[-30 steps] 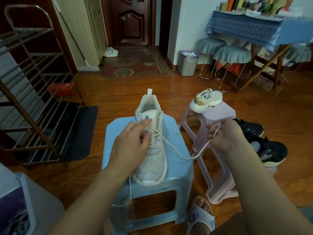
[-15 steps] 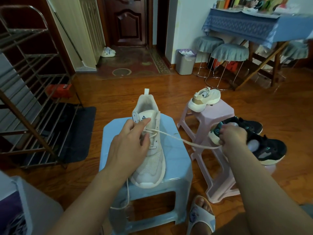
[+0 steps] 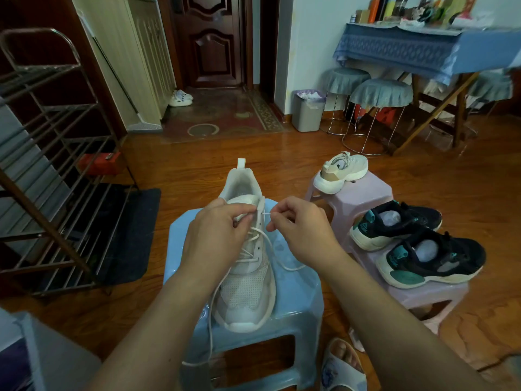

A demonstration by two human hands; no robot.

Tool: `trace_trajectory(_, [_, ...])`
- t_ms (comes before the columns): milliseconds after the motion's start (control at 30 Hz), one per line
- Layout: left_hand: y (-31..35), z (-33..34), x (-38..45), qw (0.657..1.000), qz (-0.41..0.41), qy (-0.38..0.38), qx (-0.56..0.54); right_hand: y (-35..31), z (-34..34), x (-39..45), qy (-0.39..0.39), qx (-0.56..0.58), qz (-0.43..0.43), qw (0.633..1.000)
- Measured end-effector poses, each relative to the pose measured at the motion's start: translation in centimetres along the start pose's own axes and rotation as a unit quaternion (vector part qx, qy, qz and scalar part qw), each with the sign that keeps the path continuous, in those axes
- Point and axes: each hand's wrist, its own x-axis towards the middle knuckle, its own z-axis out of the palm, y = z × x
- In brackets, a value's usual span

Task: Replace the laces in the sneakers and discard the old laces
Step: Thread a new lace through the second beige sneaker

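Nearest me, the loose end of the lace [image 3: 210, 328] hangs off the front left of the blue stool [image 3: 298, 294] and curls below its seat. On that surface sits the white sneaker [image 3: 248, 280], toe toward me, heel and pull tab pointing away, so its long axis runs straight out from my body and the eyelet rows run along that line

Both hands meet over the upper eyelets, about midway along the shoe. My left hand [image 3: 214, 238] comes in from the left, fingers curled, pinching the tongue or the left collar edge near the top; which of the two I cannot tell. My right hand [image 3: 303, 230] comes in from the right, thumb and forefinger pinching the lace tip just beside the top right eyelet, the tip aimed leftward across the shoe. The slack loops back over the stool seat to the right of the shoe

I judge the next move is a short push of that tip sideways, across the shoe's axis, and the right hand is the nearer one for it

Farther right, the pink stool [image 3: 366, 193] carries the other pale sneaker [image 3: 342, 172] and the black pair [image 3: 417, 244]. Farthest, the bin [image 3: 307, 114] stands by the wall, where old laces could go
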Motion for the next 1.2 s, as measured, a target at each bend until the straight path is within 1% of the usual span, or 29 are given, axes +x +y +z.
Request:
trace_trajectory(133, [0.2,0.0,0.4,1.0,0.009,-0.019,0.022,0.5,1.0,0.3,0.009,-0.034,0.01,0.999])
trace_trajectory(233, [0.5,-0.4,0.9,0.998,0.037,-0.046,0.029,0.2,1.3,0.4,0.02,-0.068,-0.026,0.997])
trace_trajectory(300, [0.6,-0.6,1.4,0.996,0.05,-0.06,0.047,0.3,1.1,0.6,0.004,-0.021,-0.012,1.0])
trace_trajectory(367, [0.9,-0.6,2.1,0.995,0.044,-0.069,0.056,0.5,1.0,0.7,-0.019,0.04,0.013,0.999])
trace_trajectory(400, [1.1,-0.6,2.2,0.994,0.04,-0.075,0.063,0.6,0.9,0.7,-0.017,0.029,0.007,0.999])
trace_trajectory(467, [1.7,-0.7,2.3,0.992,0.035,-0.095,0.075,0.6,0.6,0.6,-0.023,-0.073,-0.054,0.996])
trace_trajectory(533, [2.4,-1.2,2.0,0.992,0.022,-0.109,0.061,0.2,0.1,0.5,-0.072,-0.148,-0.111,0.98])
trace_trajectory(600, [2.7,-2.5,1.8,0.992,0.007,-0.103,0.071,0.2,-0.7,0.7,-0.088,-0.159,-0.108,0.977])
trace_trajectory(633, [2.7,-3.7,1.8,0.994,-0.007,-0.083,0.067,0.5,-1.1,0.9,-0.083,-0.153,-0.094,0.98])
trace_trajectory(667, [2.3,-5.2,1.9,0.998,-0.025,-0.047,0.042,0.6,-1.4,1.0,-0.08,-0.143,-0.079,0.983])
trace_trajectory(700, [1.8,-7.0,2.1,0.999,-0.051,0.003,-0.001,0.8,-1.6,1.1,-0.076,-0.128,-0.066,0.987])
trace_trajectory(733, [0.7,-8.9,2.5,0.992,-0.091,0.061,-0.057,0.9,-1.6,1.2,-0.075,-0.116,-0.056,0.989])
trace_trajectory(767, [-0.5,-10.8,3.0,0.974,-0.145,0.125,-0.121,1.0,-1.5,1.2,-0.075,-0.112,-0.051,0.989])
trace_trajectory(800, [-2.0,-12.9,3.4,0.944,-0.204,0.185,-0.181,1.0,-1.4,1.1,-0.077,-0.116,-0.048,0.989])
trace_trajectory(833, [-3.6,-14.7,3.6,0.909,-0.26,0.227,-0.233,0.9,-1.2,1.1,-0.077,-0.118,-0.045,0.989])
trace_trajectory(867, [-5.0,-16.1,3.5,0.876,-0.31,0.249,-0.274,0.8,-1.0,1.1,-0.077,-0.116,-0.042,0.989])
trace_trajectory(900, [-6.3,-16.9,3.3,0.848,-0.354,0.255,-0.301,0.5,-0.9,1.0,-0.079,-0.112,-0.037,0.99])
trace_trajectory(933, [-7.2,-17.2,2.9,0.828,-0.388,0.255,-0.314,0.3,-0.7,0.9,-0.078,-0.114,-0.035,0.99])
trace_trajectory(967, [-7.6,-17.0,2.4,0.82,-0.408,0.249,-0.315,0.2,-0.6,0.8,-0.075,-0.122,-0.034,0.989])
trace_trajectory(1000, [-7.5,-16.4,1.9,0.82,-0.416,0.24,-0.311,0.0,-0.4,0.7,-0.072,-0.128,-0.035,0.989])
trace_trajectory(1067, [-6.3,-14.4,0.6,0.837,-0.402,0.203,-0.31,-0.4,0.0,0.6,-0.047,-0.114,-0.037,0.992])
trace_trajectory(1100, [-5.2,-13.1,0.0,0.851,-0.386,0.161,-0.317,-0.6,0.2,0.4,-0.021,-0.078,-0.026,0.996])
trace_trajectory(1133, [-4.2,-11.7,-0.8,0.866,-0.366,0.108,-0.323,-0.9,0.4,0.2,0.001,-0.011,0.009,1.0])
trace_trajectory(1167, [-3.4,-10.3,-1.6,0.882,-0.344,0.053,-0.317,-1.2,0.7,-0.1,0.002,0.078,0.06,0.995])
trace_trajectory(1200, [-2.8,-8.8,-2.5,0.899,-0.32,0.009,-0.299,-1.2,1.1,-0.5,-0.021,0.166,0.113,0.979])
